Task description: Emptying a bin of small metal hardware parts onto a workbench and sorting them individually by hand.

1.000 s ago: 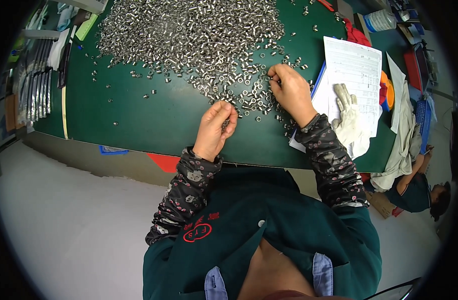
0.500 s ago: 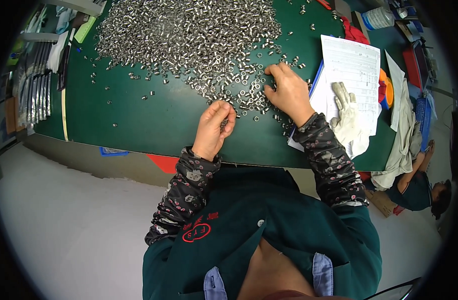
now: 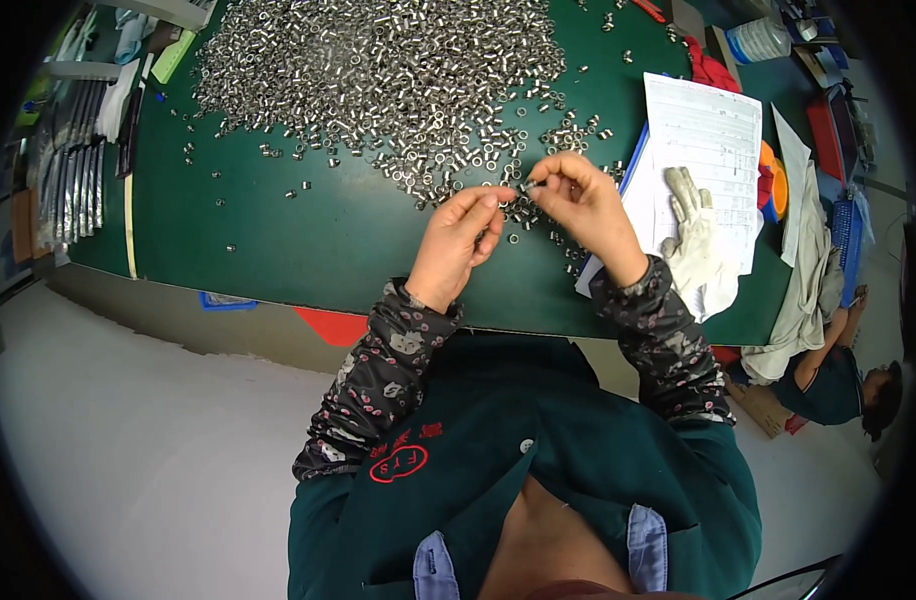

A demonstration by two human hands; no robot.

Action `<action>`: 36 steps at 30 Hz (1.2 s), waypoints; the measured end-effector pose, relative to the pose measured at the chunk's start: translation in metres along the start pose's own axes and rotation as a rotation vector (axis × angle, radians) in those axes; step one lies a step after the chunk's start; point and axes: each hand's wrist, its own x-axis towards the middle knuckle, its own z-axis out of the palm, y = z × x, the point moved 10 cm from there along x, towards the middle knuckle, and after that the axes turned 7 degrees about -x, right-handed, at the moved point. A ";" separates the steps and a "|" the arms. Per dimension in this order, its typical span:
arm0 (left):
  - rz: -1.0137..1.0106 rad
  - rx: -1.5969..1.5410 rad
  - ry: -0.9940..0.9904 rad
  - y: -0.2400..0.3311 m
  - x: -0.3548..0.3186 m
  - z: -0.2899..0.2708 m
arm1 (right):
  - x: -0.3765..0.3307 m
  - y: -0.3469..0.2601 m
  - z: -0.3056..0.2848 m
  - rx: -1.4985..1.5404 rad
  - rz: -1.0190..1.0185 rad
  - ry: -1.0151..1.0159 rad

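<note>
A large heap of small shiny metal rings (image 3: pixel 368 75) covers the far part of the green table (image 3: pixel 278 245), thinning out toward me. My right hand (image 3: pixel 593 212) pinches one short metal ring (image 3: pixel 531 186) between thumb and fingertips, just above the near edge of the heap. Close beside it is my left hand (image 3: pixel 456 245), its thumb pressed to the index finger and the other fingers curled. The left fingertips point at the ring in my right hand, and whatever the left fingers may hold is hidden. Loose rings lie under and around both hands.
Right of my hands, a white work glove (image 3: pixel 692 235) rests on printed sheets (image 3: pixel 708 120) over a blue-edged board. An orange round object (image 3: pixel 775 185) stands beyond them. Packed clear bags (image 3: pixel 73 195) line the left side. A person (image 3: pixel 828 370) is at the far right.
My right hand has come back from the heap toward me, now with a ring in its fingertips. My left hand has moved right and slightly forward, so the two hands nearly meet.
</note>
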 end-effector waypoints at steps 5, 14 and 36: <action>-0.004 0.099 0.016 -0.003 0.000 0.008 | -0.017 -0.023 -0.011 -0.440 -0.158 0.081; -0.027 0.086 0.101 -0.007 -0.009 -0.013 | 0.010 -0.012 -0.006 -0.734 -0.156 0.189; -0.168 -0.244 0.019 -0.028 -0.009 0.004 | -0.042 -0.070 0.037 -0.498 -0.390 -0.021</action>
